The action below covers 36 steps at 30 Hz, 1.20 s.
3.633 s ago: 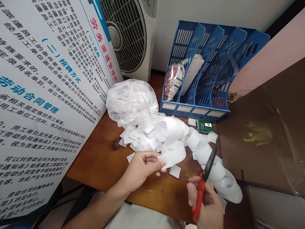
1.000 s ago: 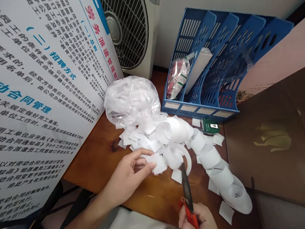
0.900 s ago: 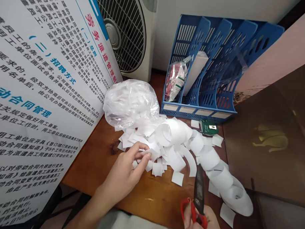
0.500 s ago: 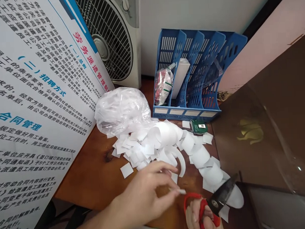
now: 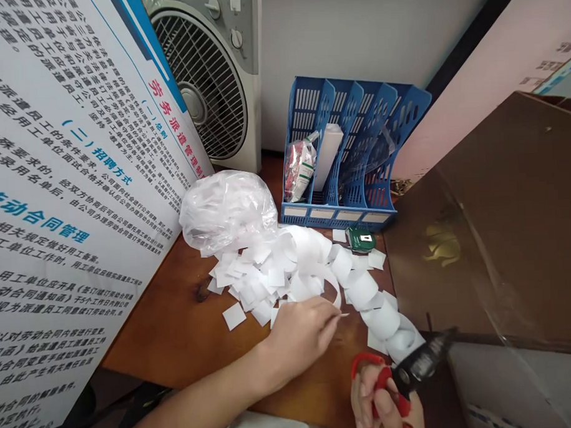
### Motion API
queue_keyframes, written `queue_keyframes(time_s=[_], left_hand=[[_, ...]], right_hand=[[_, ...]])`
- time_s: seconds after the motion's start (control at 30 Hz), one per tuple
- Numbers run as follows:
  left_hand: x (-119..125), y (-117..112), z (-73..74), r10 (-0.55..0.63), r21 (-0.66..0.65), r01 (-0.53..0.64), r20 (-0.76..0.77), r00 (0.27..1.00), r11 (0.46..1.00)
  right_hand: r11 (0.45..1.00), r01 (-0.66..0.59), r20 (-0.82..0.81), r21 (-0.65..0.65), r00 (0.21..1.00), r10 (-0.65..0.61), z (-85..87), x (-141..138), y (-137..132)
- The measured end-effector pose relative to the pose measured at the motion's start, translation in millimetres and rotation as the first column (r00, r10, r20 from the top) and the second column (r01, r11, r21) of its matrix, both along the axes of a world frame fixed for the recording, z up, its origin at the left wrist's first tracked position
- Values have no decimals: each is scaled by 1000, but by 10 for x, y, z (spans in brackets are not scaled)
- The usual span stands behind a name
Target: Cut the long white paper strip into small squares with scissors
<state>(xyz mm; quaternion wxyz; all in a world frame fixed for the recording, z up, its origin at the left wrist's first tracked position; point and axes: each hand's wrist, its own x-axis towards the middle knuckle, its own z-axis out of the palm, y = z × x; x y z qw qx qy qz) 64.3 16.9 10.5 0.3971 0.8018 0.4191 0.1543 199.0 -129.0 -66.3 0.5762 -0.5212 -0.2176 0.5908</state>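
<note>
My left hand [image 5: 303, 332] is closed in a pinch on the end of a curling white paper strip [image 5: 333, 281]; a small tip pokes out past the fingers. My right hand [image 5: 386, 401] grips scissors with red handles and dark blades [image 5: 424, 362], the blades pointing up to the right, apart from the strip. In front of my left hand lies a heap of white paper squares [image 5: 254, 277]. A long curled white paper strip [image 5: 383, 317] trails down the right side of the table, near the blades.
A clear plastic bag of white pieces [image 5: 229, 210] sits behind the heap. Beyond it stand a box fan [image 5: 244, 115] and a blue file rack [image 5: 337, 215]. A green tape measure [image 5: 361, 239] lies before the rack. A printed board [image 5: 80, 246] leans at left; a brown box [image 5: 501, 231] stands right.
My left hand has moved up toward the heap and closed on the strip's end; the small paper bit it held is out of sight. The scissors stay in my right hand. The view has shifted slightly.
</note>
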Motion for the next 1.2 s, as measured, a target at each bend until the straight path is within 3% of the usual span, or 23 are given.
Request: queue_keyframes(time_s=[0.1,0.2,0.3,0.5,0.63,0.77,0.93,1.2], left_hand=[[-222,3,243,54,-103,-27,274,960,994],[-445,-44,368,98,-189,-15,442,892,982],[-602,-117,326,98,-244,16,448,889,970],[-746,-138,280,217,-188,-157,359,908,969],[-770,-72,310,253,-310,-134,383,888,941],[-732,-46,216,349,-466,-135,410,843,874],[-684,-28,74,470,-562,-188,412,781,805],[-595,-90,-34,556,-703,-150,394,732,695]], right_hand=[[997,25,9,-75,1000,-24,165,-178,238],[999,12,-8,-42,1000,-12,285,-330,504],[1000,-4,-40,3,999,4,437,-413,727],[996,83,48,-38,996,-81,718,-452,950],[986,158,60,-53,986,-154,699,-550,974],[975,217,53,-40,975,-215,643,-608,996],[966,256,78,-18,964,-254,616,-613,977],[964,264,89,20,960,-265,499,-680,906]])
